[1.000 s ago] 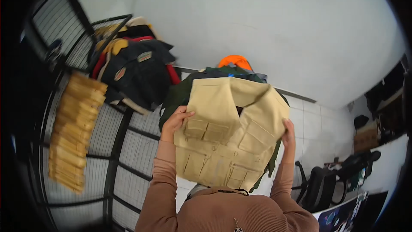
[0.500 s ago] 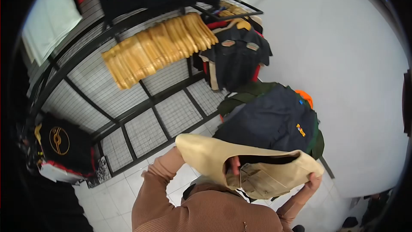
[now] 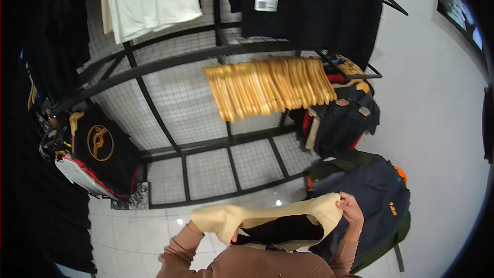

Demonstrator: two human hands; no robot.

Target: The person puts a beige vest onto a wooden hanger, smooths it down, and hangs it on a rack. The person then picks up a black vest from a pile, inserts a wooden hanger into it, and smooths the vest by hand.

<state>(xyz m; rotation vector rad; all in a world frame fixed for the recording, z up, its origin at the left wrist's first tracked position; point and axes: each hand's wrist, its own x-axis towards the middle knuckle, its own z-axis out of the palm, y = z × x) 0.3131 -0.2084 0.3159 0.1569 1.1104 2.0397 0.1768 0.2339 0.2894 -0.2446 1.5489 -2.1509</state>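
A beige garment (image 3: 296, 211) with a dark inside is stretched between my arms in front of my chest. My right hand (image 3: 351, 209) pinches its right shoulder edge. My left hand (image 3: 235, 235) is mostly inside the cloth; only a bit of its fingers shows at the opening, so what it holds is hidden. The beige cloth covers the left wrist. A brown ribbed sleeve is on each arm.
Wooden hangers (image 3: 272, 87) hang in a row on a black rack (image 3: 180, 62). Dark shirts (image 3: 345, 118) hang at its right end. A heap of dark clothes (image 3: 370, 195) lies at the right. Black garments (image 3: 100, 144) hang at the left, and a white shirt (image 3: 154, 2) above.
The view has turned left and up, so the rack sits further right. The garment is raised and its front has tipped down toward my chest, with my right hand higher at its edge.
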